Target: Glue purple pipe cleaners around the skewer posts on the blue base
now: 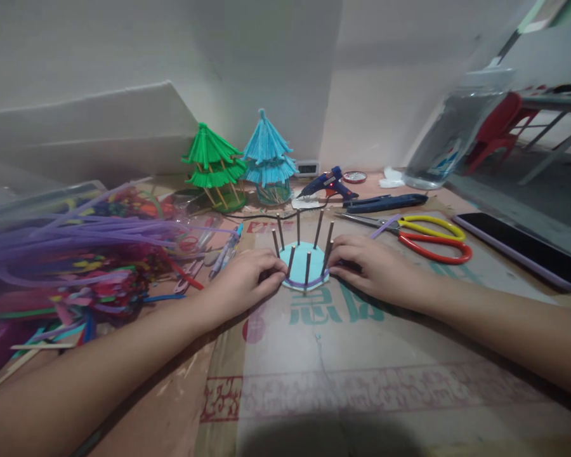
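Observation:
A light blue base (303, 257) lies on the printed cardboard, with several brown sticks standing upright round its edge. Along the near edge runs a purple pipe cleaner (297, 284), outside or against the front sticks. My left hand (259, 273) pinches the strip's left end at the base's left side. At the right side, my right hand (354, 263) has its fingers closed on the strip's other end beside a stick. The fingertips partly hide both ends of the strip.
Scissors (433, 238), a phone (528, 251), a dark blue cutter (387, 202) and a glue gun (330, 184) lie right and behind. Green (212, 152) and blue (266, 149) pavilion models stand at the back. Purple pipe cleaners (76, 238) pile up left.

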A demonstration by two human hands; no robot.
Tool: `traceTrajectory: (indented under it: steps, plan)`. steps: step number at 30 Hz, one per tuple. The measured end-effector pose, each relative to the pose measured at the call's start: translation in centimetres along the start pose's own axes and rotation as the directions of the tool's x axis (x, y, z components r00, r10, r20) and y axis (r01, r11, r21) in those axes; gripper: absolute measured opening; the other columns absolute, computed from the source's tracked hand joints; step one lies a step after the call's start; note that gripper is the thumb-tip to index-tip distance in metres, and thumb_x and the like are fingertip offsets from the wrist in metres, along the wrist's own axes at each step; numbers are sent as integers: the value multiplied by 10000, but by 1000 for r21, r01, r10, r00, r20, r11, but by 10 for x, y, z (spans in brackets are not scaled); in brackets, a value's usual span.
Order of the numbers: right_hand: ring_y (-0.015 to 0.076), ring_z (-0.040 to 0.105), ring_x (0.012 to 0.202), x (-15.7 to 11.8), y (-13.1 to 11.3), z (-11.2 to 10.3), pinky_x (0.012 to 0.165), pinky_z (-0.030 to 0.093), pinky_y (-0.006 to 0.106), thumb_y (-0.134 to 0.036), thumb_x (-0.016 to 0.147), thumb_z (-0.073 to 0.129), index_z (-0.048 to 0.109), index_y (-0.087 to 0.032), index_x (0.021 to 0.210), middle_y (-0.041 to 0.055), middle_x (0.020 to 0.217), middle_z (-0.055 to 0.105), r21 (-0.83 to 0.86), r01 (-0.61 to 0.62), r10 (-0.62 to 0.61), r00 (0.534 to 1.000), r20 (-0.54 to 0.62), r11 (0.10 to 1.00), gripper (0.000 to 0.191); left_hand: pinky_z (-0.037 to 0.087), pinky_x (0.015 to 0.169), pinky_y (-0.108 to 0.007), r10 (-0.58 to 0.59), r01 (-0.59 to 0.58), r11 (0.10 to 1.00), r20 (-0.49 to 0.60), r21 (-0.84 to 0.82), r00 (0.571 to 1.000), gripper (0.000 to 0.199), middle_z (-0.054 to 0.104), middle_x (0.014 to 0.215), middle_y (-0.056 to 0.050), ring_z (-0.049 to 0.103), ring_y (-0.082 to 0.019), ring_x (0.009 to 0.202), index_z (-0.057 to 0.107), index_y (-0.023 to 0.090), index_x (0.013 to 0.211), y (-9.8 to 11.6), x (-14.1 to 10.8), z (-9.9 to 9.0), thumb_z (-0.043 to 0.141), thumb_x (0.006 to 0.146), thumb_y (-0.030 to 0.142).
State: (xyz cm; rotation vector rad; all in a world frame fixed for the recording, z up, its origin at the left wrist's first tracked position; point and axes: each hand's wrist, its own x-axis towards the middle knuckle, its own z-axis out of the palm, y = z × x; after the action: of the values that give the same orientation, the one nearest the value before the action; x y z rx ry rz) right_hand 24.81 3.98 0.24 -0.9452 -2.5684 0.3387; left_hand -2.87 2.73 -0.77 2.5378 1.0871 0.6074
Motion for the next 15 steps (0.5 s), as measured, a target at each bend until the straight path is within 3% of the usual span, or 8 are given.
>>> traceTrajectory:
  steps: [9, 15]
  plan:
    - [224, 628, 941, 1, 1, 0, 847, 525, 377, -240, 975, 556, 682, -184, 943, 102, 1011, 662, -10, 19, -19, 1000, 7, 1000, 142, 508, 776, -306, -53, 47, 997, -94, -67, 994, 179, 748, 918, -46, 684, -191, 852, 716, 186, 953, 1, -7, 0, 568, 857, 158]
    - [224, 618, 941, 0, 2, 2, 842, 515, 374, -241, 983, 542, 689, -178, 957, 102, 1008, 653, -1, 41, -41, 999, -13, 999, 162, 505, 822, -316, 4, -11, 997, -101, -73, 995, 205, 765, 969, -57, 690, -201, 903, 745, 189, 1018, -4, -7, 3, 626, 929, 331]
